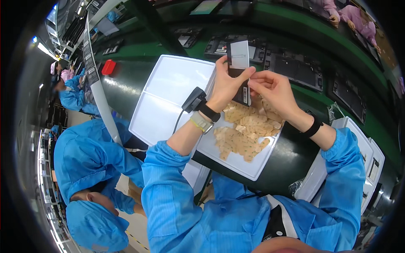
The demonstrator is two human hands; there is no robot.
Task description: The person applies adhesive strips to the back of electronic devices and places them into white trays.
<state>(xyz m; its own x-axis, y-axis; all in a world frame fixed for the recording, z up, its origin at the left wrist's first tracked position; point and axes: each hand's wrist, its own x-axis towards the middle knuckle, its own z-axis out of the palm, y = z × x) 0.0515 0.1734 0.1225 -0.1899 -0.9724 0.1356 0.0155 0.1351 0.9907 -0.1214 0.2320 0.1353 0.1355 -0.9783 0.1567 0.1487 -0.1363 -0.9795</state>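
Note:
My left hand (228, 86) grips a flat black-and-silver rectangular part that looks like a battery (239, 59), held upright with a white barcode label low on its face. At the battery's right edge, the thumb and fingers of my right hand (272, 90) are pinched together; what lies between them is too small to make out. Below both hands, a white tray (253, 170) bears a heap of tan, peeled-looking backing pieces (242, 135). On my left wrist are a watch (201, 122) and a black strap with a corded clip (194, 100).
A second white tray (156, 99) is at left, near a red box (109, 67). Opened device housings (295, 69) line the green bench beyond my hands. White trays (354, 130) are stacked at right. A co-worker in blue (93, 156) bends close at my left.

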